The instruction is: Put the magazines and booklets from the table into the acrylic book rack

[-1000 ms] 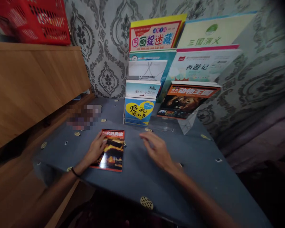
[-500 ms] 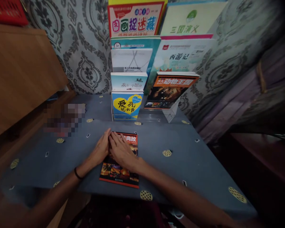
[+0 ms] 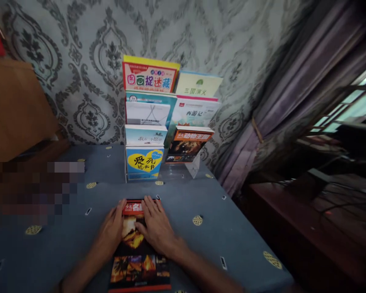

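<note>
A black and orange book (image 3: 136, 242) with a sunset-like cover and a row of small pictures lies flat on the table in front of me. My right hand (image 3: 155, 224) rests flat on its upper right part, fingers stretched out and the thumb apart over the cover. Along the book's upper left edge lies my left hand (image 3: 112, 224), its fingers extended and touching the edge. Neither hand grips the book. Part of the orange title strip is hidden beneath my right fingers.
A clear stand (image 3: 193, 167) holding several books, such as a blue and yellow book (image 3: 144, 162) and a lion-cover book (image 3: 187, 146), stands behind on the blue tablecloth (image 3: 201, 244). A wooden cabinet (image 3: 15, 110) is left; a purple curtain (image 3: 247, 142) hangs right. One patch at left is pixelated.
My hands have moved apart: the right has slid to the book's right side, the left stays at its left edge. More of the cover shows. The view has tilted up and shifted right.
</note>
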Tool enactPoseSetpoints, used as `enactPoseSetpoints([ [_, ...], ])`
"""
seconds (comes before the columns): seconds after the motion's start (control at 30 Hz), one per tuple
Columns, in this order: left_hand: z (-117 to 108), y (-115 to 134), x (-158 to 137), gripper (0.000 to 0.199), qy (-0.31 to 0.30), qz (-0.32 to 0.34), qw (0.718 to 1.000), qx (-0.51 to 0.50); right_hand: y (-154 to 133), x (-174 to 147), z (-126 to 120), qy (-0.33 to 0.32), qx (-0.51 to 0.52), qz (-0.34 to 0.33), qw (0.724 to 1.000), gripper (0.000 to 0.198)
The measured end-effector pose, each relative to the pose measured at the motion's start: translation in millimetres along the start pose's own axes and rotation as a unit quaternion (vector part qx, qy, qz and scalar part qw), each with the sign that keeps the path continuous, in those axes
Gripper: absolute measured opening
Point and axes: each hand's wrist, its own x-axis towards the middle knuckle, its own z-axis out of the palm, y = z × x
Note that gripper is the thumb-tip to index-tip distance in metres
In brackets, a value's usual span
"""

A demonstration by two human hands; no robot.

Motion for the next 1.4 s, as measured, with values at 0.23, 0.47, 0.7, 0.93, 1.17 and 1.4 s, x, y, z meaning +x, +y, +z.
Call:
enactPoseSetpoints([
  [0.23, 15.5, -11.9, -1.4, 0.070, 0.026, 0.049, 0.996, 0.070, 23.8, -13.1, -8.7, -0.009, -0.010, 0.051, 0.999, 0.062],
  [0.47, 1.0, 9.5, 13.8, 0.062, -0.053, 0.124, 0.979, 0.151, 22.6, -12.9, -6.1, 0.003, 0.008, 0.053, 0.999, 0.063],
  [0.7, 8.1, 45.2, 34.2, 0.072, -0.116, 0.199, 0.967, 0.106, 26.3, -13.4, -5.4, 0.008, 0.013, 0.038, 0.999, 0.061],
  [0.93, -11.1, 31.8, 44.9, 0.052, -0.171, 0.160, 0.972, 0.016, 28.4, -9.4, -1.9, -0.013, 0.029, 0.039, 0.999, 0.063],
  [1.17, -39.8, 2.6, 56.6, 0.047, -0.206, 0.109, 0.968, -0.090, 33.6, -9.6, 2.7, -0.003, 0.010, 0.030, 0.999, 0.063],
  [1.4, -43.7, -6.7, 65.7, 0.050, -0.217, 0.106, 0.946, -0.217, -16.6, -14.1, -2.6, -0.025, -0.009, -0.122, 0.992, 0.053],
])
